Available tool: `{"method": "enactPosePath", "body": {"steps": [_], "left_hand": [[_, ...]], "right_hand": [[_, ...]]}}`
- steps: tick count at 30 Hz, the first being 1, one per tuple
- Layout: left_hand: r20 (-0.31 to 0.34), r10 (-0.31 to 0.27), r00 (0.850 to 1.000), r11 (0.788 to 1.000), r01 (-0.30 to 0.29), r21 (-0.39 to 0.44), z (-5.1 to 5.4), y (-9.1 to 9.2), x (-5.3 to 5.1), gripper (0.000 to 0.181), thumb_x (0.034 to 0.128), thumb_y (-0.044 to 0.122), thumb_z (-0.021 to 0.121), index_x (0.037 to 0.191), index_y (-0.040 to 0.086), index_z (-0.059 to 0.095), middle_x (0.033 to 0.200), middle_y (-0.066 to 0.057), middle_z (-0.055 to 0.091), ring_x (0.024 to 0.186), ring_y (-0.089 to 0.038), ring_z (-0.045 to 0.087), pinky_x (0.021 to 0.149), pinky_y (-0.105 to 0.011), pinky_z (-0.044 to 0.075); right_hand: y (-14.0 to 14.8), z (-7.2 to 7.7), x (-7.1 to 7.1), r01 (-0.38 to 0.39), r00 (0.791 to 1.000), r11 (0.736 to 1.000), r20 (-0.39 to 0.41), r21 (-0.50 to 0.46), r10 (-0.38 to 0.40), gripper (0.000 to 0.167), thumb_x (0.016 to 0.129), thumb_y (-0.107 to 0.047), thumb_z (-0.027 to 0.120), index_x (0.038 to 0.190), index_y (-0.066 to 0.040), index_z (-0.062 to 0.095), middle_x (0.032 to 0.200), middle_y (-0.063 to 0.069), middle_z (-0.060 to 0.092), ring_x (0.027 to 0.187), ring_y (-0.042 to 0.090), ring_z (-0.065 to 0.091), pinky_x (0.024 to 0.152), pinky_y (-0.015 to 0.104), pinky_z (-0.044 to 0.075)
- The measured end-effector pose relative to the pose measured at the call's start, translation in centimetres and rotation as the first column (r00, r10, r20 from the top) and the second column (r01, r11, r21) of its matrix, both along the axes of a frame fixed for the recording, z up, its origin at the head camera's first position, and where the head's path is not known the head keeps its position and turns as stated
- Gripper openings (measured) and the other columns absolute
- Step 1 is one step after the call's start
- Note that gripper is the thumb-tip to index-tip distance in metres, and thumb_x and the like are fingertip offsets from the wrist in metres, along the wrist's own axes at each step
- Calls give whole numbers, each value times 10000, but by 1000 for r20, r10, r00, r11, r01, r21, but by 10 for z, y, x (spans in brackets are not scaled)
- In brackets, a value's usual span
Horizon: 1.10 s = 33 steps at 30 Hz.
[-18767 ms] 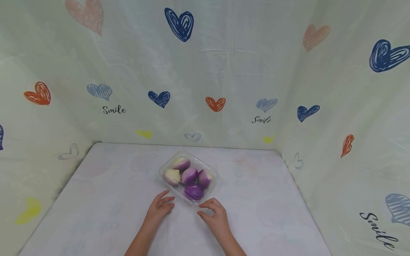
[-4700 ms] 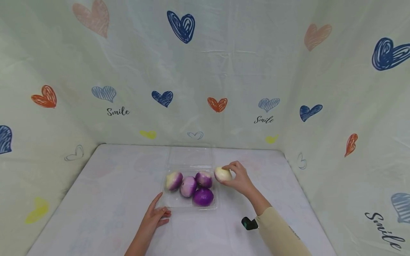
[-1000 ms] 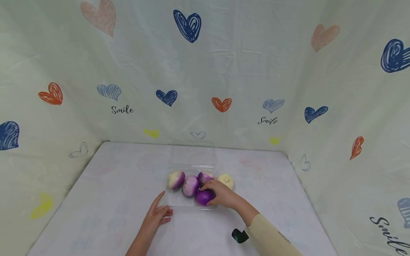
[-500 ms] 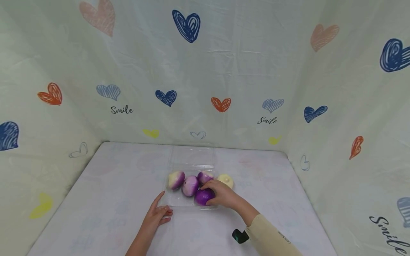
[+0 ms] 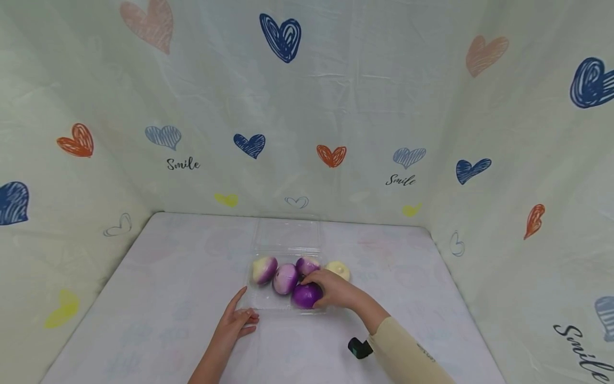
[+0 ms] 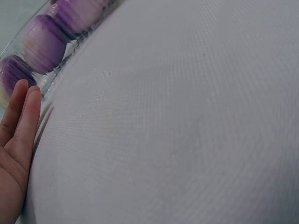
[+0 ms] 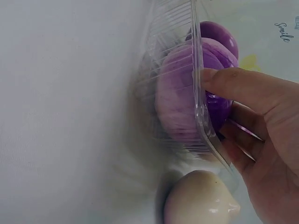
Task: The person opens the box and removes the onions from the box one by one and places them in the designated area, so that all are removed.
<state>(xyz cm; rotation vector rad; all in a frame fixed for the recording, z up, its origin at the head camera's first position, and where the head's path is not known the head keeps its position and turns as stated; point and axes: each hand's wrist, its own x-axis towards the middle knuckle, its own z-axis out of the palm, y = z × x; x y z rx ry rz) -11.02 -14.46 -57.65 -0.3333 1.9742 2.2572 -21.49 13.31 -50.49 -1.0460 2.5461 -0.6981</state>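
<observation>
Deep-purple bulb (image 5: 305,297) pinched in the near-right corner of the clear container (image 5: 268,305)
In the head view, the bulb is gripped by the right hand (image 5: 333,290), while the left hand (image 5: 234,322) is rested, fingers relaxed, by the container's left edge. In the left wrist view, straight fingers are shown beside the container's wall; contact cannot be told. In the right wrist view, glossy skin is shown: the bulb is judged light, firm and slightly slippery, best held round its widest part, clear of the container's thin, likely flexible rim.
</observation>
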Motion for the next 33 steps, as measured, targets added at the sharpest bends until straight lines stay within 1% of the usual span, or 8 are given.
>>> {"method": "enactPosePath", "body": {"steps": [3, 8, 13, 19, 23, 27, 31, 33], "left_hand": [[3, -2, 1000, 1000, 2, 3, 0, 0, 0, 632, 984, 24, 528, 1539, 156, 255, 948, -158, 659, 856, -215, 656, 728, -333, 559], [10, -2, 1000, 1000, 2, 12, 1, 0, 0, 638, 987, 6, 513, 1545, 158, 244, 956, -169, 658, 867, -230, 657, 729, -343, 558], [17, 1, 1000, 1000, -1, 20, 2, 0, 0, 639, 987, -1, 507, 1546, 159, 242, 957, -175, 655, 874, -243, 657, 729, -345, 558], [11, -1, 1000, 1000, 1, 24, 3, 0, 0, 643, 984, -3, 509, 1546, 157, 240, 957, -171, 655, 861, -219, 655, 729, -337, 559], [5, 1, 1000, 1000, -1, 20, 4, 2, 0, 639, 979, 2, 519, 1540, 152, 252, 950, -169, 658, 850, -211, 655, 724, -331, 559], [10, 3, 1000, 1000, -3, 10, 3, 3, -1, 637, 978, 15, 527, 1538, 158, 258, 946, -158, 662, 852, -211, 658, 724, -326, 560], [14, 6, 1000, 1000, -6, 12, 4, 2, -1, 642, 975, 20, 532, 1538, 166, 261, 951, -162, 662, 863, -221, 656, 732, -331, 560], [18, 9, 1000, 1000, -9, 19, 4, 2, -1, 641, 974, 21, 535, 1536, 171, 268, 948, -162, 662, 866, -224, 654, 735, -333, 559]], "right_hand": [[0, 0, 0, 13, 1000, 1000, 14, 10, -14, 539, 733, -116, 856, 1230, -123, 648, 1263, 8, 608, 1215, 198, 521, 1024, 367, 414], [1, 0, 1, 33, 999, 999, 15, -5, -33, 517, 747, -149, 850, 1225, -137, 654, 1254, -12, 610, 1205, 185, 524, 1015, 359, 422], [3, 1, 1, 34, 999, 999, 15, -28, -34, 508, 756, -172, 843, 1225, -128, 653, 1258, -2, 611, 1207, 200, 523, 1014, 371, 422], [4, 2, 1, 36, 999, 999, 15, -37, -36, 495, 762, -193, 837, 1219, -139, 655, 1260, -11, 609, 1210, 194, 518, 1018, 376, 419], [7, 4, 0, 45, 999, 997, 33, -67, -43, 496, 759, -205, 837, 1217, -148, 655, 1264, -6, 605, 1202, 196, 519, 1010, 393, 425], [10, 7, 0, 72, 996, 992, 66, -102, -65, 510, 755, -213, 837, 1228, -164, 651, 1281, -7, 590, 1196, 191, 513, 998, 403, 433], [15, 14, 0, 76, 995, 985, 76, -157, -65, 526, 755, -201, 837, 1242, -155, 646, 1285, -5, 584, 1176, 194, 516, 974, 403, 453], [17, 18, 0, 75, 995, 979, 72, -192, -62, 531, 756, -185, 837, 1249, -141, 644, 1287, 5, 588, 1172, 211, 515, 966, 424, 460]]}}
